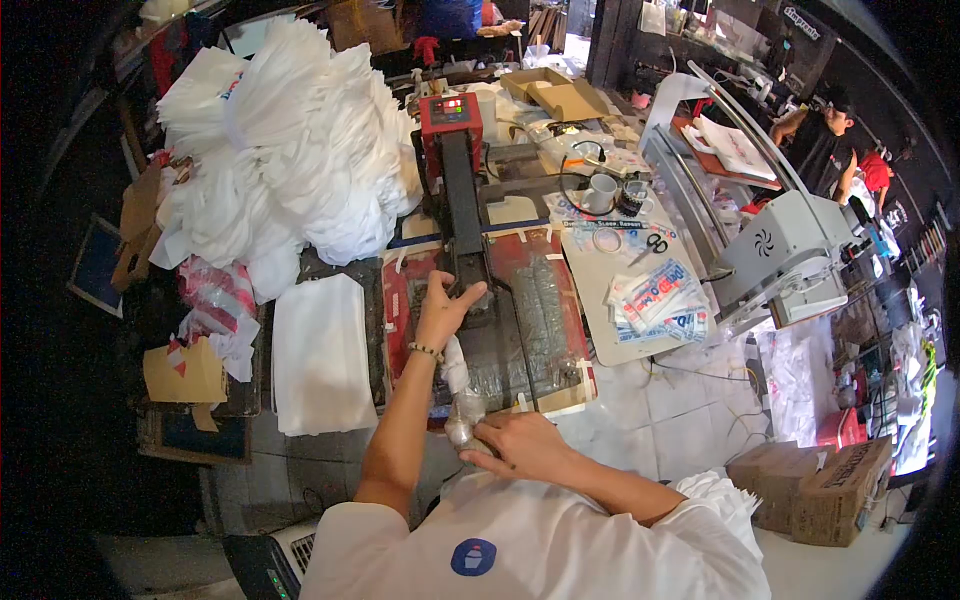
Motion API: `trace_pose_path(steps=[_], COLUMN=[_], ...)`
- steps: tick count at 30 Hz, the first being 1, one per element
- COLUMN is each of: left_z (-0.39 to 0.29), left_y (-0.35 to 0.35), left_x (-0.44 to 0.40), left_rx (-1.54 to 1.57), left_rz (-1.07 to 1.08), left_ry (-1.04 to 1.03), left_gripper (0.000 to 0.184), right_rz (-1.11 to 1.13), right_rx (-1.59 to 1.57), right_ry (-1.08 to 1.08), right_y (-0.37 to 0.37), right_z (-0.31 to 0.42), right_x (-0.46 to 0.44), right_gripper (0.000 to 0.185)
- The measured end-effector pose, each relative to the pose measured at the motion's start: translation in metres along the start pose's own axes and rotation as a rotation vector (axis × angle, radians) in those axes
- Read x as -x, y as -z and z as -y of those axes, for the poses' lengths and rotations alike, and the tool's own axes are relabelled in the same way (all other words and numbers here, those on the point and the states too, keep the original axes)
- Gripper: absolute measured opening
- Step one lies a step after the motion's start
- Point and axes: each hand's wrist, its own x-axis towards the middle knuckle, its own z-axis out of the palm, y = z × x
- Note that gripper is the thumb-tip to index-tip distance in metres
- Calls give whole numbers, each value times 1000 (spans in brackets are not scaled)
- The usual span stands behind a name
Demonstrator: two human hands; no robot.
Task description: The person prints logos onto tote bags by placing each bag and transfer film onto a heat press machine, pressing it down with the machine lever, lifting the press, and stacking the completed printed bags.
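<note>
In front of me stands a heat press with a red control box (450, 112) and a black arm (462, 195). Its wide platen (545, 300) has red edges and a dark, taped middle. A lever handle (466, 408), wrapped in clear plastic or tape, points toward me. Around the handle's near end, my right hand (528, 446) is closed. My left hand (445, 312) is over the press at the foot of the black arm, thumb and fingers apart; whether it touches the press I cannot tell. Left of the platen lies a stack of white fabric (322, 352).
A big heap of white fabric (290, 150) rises at the left. On the right, a board (615, 345) carries printed strips (660, 300), scissors (656, 243) and a mug (600, 193). Beyond is a grey press machine (790, 245). Cardboard boxes (840, 490) sit lower right; a person (830, 145) is farther back.
</note>
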Motion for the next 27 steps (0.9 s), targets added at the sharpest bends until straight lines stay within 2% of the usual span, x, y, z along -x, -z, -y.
trace_pose_path(steps=[6, 8, 12, 14, 20, 23, 27], left_z=[5, 9, 12, 8, 3, 3, 4], left_y=[-1, -3, -4, -2, 0, 0, -1], left_x=[0, -2, -4, -3, -1, -2, -3], left_rx=[8, 2, -22, -25, -2, -5, 19], left_rz=[6, -14, -35, -30, 18, 14, 18], left_ry=[17, -56, -74, -86, 5, -16, -21], left_gripper=[70, 71, 72, 73, 75, 75, 74], right_rz=[12, 13, -34, 57, 59, -24, -15], right_rx=[-2, 11, 5, 36, 27, 41, 15], right_ry=[-15, -13, -6, -42, -52, -15, -31], right_y=[-3, -1, 2, 5, 0, 0, -3], right_z=[-1, 0, 4, 4, 1, 2, 1], right_x=[2, 2, 1, 0, 2, 2, 2], right_gripper=[45, 45, 45, 45, 47, 44, 44])
